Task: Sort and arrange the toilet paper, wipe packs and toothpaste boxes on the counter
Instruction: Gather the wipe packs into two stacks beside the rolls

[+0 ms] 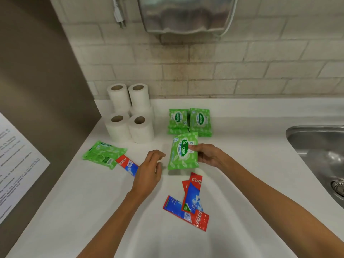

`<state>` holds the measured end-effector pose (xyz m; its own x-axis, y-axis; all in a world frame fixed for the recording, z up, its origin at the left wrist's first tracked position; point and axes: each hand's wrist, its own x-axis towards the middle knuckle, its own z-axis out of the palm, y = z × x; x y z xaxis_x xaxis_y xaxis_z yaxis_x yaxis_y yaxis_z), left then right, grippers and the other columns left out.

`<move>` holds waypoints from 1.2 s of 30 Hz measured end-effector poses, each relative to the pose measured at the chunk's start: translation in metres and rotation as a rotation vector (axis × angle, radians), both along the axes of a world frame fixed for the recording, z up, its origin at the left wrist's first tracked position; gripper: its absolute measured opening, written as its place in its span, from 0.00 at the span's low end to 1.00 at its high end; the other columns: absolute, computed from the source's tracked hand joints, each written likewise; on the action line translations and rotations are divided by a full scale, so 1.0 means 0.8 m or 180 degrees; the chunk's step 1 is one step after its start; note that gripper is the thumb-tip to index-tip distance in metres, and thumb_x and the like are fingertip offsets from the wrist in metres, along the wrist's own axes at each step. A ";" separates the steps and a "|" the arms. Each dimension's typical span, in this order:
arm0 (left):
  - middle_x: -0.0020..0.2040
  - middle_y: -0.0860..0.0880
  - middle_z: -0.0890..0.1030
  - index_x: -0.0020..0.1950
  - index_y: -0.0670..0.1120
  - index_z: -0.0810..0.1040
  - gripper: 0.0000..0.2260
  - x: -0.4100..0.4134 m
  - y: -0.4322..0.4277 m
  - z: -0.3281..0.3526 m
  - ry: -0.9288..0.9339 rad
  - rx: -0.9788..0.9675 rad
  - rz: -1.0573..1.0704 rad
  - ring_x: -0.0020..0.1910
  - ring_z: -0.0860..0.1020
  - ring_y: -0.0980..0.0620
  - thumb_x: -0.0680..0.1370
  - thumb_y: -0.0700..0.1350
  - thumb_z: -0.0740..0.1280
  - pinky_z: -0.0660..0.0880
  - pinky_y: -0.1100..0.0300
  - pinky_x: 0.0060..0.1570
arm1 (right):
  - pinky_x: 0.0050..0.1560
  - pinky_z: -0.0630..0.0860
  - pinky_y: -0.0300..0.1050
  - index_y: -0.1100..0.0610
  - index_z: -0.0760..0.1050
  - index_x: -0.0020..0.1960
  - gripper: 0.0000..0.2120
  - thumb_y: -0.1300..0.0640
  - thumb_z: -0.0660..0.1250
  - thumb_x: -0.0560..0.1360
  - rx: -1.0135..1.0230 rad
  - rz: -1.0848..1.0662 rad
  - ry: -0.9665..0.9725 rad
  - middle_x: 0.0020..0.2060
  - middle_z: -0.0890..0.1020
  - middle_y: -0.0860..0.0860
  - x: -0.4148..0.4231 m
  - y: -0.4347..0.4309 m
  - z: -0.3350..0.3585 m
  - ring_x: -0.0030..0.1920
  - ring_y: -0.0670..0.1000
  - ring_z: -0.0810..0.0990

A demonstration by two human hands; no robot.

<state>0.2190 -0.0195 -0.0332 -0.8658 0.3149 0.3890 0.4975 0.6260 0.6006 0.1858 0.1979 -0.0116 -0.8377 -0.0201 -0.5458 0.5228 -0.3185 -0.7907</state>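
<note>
My right hand (208, 154) grips a green wipe pack (183, 152) by its right edge, label up, just above the white counter (74, 211). My left hand (149, 171) hovers beside it with fingers apart and holds nothing. Two short stacks of green wipe packs (189, 121) lie behind the held one. Another green wipe pack (104, 154) lies at the left, flipped over. A red and blue toothpaste box (127, 164) sits next to it, partly under my left hand. Three toothpaste boxes (189, 203) lie crossed near the front. Several toilet paper rolls (130, 112) stand stacked in the back left corner.
A steel sink (320, 155) is set into the counter at the right. A metal hand dryer (186, 15) hangs on the tiled wall above. A grey partition with a printed sheet (16, 164) closes off the left side.
</note>
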 end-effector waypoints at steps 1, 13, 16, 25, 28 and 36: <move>0.58 0.45 0.76 0.58 0.40 0.76 0.12 -0.005 -0.001 0.000 -0.0030 0.0048 0.0036 0.48 0.79 0.52 0.76 0.33 0.61 0.79 0.58 0.48 | 0.55 0.75 0.50 0.68 0.71 0.64 0.17 0.67 0.64 0.75 0.0099 -0.0094 0.0054 0.62 0.77 0.62 -0.012 0.003 0.002 0.58 0.59 0.79; 0.54 0.52 0.75 0.60 0.44 0.74 0.14 -0.055 -0.012 -0.008 -0.0379 0.0394 0.0409 0.46 0.78 0.55 0.76 0.34 0.63 0.71 0.76 0.47 | 0.59 0.77 0.54 0.69 0.74 0.58 0.18 0.65 0.72 0.70 0.1335 -0.0644 0.0132 0.58 0.79 0.62 -0.185 0.021 0.021 0.58 0.59 0.79; 0.54 0.54 0.75 0.60 0.45 0.75 0.14 -0.059 -0.017 -0.015 -0.0491 0.0437 0.0434 0.46 0.78 0.55 0.75 0.34 0.63 0.71 0.78 0.47 | 0.59 0.76 0.56 0.70 0.73 0.60 0.21 0.65 0.73 0.69 0.1461 -0.0657 0.0040 0.59 0.78 0.63 -0.210 0.023 0.014 0.59 0.60 0.79; 0.53 0.54 0.76 0.58 0.46 0.75 0.13 -0.070 -0.021 -0.021 -0.0611 0.0407 0.0526 0.45 0.78 0.56 0.75 0.35 0.64 0.70 0.79 0.45 | 0.49 0.73 0.45 0.65 0.71 0.62 0.23 0.61 0.72 0.69 0.3198 -0.0700 0.0576 0.59 0.77 0.61 -0.236 0.010 -0.004 0.58 0.59 0.77; 0.52 0.53 0.75 0.58 0.45 0.76 0.13 -0.068 -0.017 -0.018 -0.0620 0.0404 0.0450 0.45 0.78 0.56 0.75 0.34 0.63 0.71 0.77 0.45 | 0.55 0.72 0.46 0.62 0.68 0.66 0.29 0.56 0.73 0.68 0.3622 -0.0168 0.0796 0.64 0.71 0.61 -0.225 0.010 -0.010 0.62 0.59 0.74; 0.53 0.55 0.74 0.55 0.45 0.78 0.11 -0.060 -0.010 -0.015 -0.0576 0.0339 0.0298 0.45 0.77 0.60 0.75 0.34 0.64 0.71 0.77 0.45 | 0.63 0.71 0.52 0.52 0.62 0.72 0.39 0.54 0.76 0.66 0.4456 0.1201 0.0899 0.66 0.66 0.58 -0.183 0.014 -0.022 0.64 0.60 0.71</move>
<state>0.1712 -0.0276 -0.0449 -0.9479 0.1953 0.2516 0.3184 0.5926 0.7399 0.0396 0.2093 -0.0291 -0.9822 0.1378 -0.1276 0.1794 0.8896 -0.4201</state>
